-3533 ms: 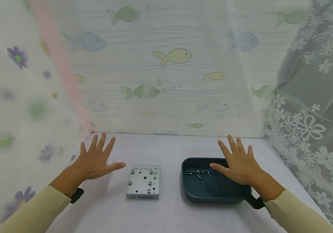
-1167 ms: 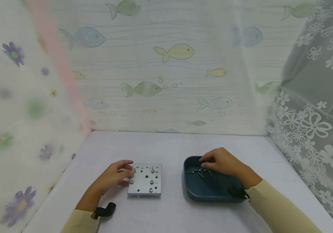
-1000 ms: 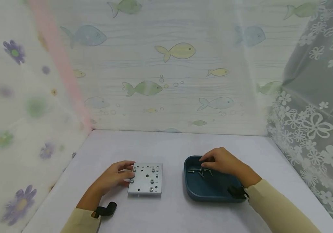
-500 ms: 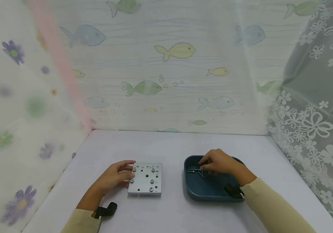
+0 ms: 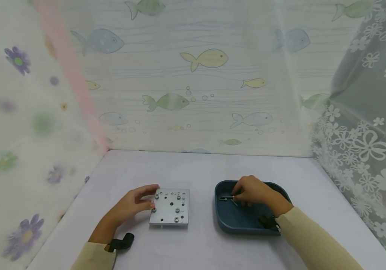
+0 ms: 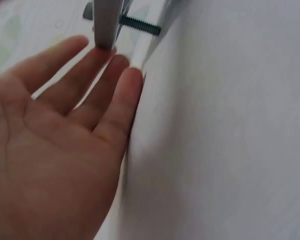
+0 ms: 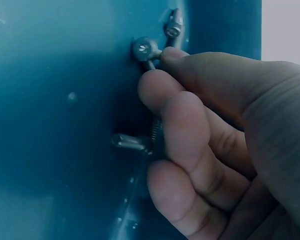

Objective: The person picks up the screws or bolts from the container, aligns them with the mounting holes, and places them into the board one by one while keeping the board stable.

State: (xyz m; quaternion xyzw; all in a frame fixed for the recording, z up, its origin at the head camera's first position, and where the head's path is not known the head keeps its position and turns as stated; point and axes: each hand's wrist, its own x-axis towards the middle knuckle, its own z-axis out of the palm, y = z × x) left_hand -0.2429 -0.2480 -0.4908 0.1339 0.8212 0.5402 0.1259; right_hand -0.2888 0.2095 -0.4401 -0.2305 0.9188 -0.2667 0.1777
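Note:
A silver metal plate (image 5: pixel 166 215) with several holes and socket-head screws lies on the white table. My left hand (image 5: pixel 129 206) is at its left edge, thumb tip by a screw head and index finger at the far corner. In the left wrist view, loosely extended fingers (image 6: pixel 122 95) touch the plate's edge, and a threaded screw (image 6: pixel 140 25) sticks out of its underside. My right hand (image 5: pixel 255 192) reaches into a dark blue tray (image 5: pixel 220 221). Its thumb and index finger pinch a socket-head screw (image 7: pixel 145 49); other loose screws (image 7: pixel 130 142) lie close by, partly hidden by the fingers.
White cloth covers the table (image 5: pixel 199 240). A curtain with fish (image 5: pixel 210 58) hangs behind the far edge, with flowered sheets (image 5: pixel 54 123) on the left and a lace-patterned one (image 5: pixel 368 146) on the right. Black wrist mounts (image 5: pixel 122 243) show at both sleeves.
From spread above the table, both hands have come down to the plate and into the tray. Lately the right hand has sunk lower among the screws, and the left thumb has shifted slightly nearer me.

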